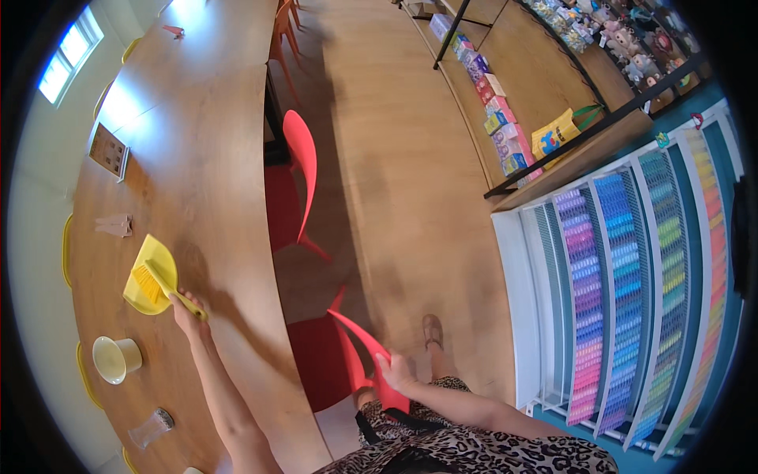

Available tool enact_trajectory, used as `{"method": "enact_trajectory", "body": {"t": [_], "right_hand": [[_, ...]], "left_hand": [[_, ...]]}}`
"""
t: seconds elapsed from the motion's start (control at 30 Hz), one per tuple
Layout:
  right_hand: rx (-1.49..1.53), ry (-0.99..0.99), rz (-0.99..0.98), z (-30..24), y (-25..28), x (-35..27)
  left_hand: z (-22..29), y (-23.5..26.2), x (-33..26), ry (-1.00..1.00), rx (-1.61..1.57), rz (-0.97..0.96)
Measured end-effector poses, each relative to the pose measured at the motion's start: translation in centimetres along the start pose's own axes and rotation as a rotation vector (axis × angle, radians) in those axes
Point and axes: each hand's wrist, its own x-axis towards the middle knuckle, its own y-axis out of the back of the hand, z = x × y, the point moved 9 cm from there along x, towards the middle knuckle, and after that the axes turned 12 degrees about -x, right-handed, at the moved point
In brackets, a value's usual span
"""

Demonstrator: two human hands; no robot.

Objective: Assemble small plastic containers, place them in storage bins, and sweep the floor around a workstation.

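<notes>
Over the long wooden table (229,213), my left hand (188,311) is closed round the handles of a yellow dustpan (165,259) and a small yellow brush (148,282). The brush lies against the pan with its bristles inside. My right hand (397,374) grips the backrest of a red chair (317,359) at the table's near right edge, and the fingers behind the backrest are partly hidden. A cream bowl-like tub (117,359) stands on the table to the left of my left forearm. Close by lies a clear container with a dark lid (151,429).
Another red chair (300,178) stands farther along the table. A pink folded object (116,225) and a framed sign (109,152) sit on the tabletop. Yellow chairs (66,251) line the far side. To the right are a colourful bottle rack (620,261) and shelves with boxes (497,110).
</notes>
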Motion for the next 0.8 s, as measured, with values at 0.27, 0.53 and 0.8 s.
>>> {"method": "enact_trajectory", "body": {"t": [0.27,0.53,0.8], "right_hand": [[0.082,0.446,-0.352,-1.8,-1.0,0.8],[0.706,0.304,-0.305,7.6,23.6,11.9],[1.054,0.127,-0.3,13.7,29.1,21.6]], "left_hand": [[-5.6,-11.4,-33.9,0.111,0.474,-0.12],[-24.2,-24.9,-47.8,0.336,0.557,-0.093],[-31.7,-40.7,-49.3,-0.291,1.034,-0.645]]}}
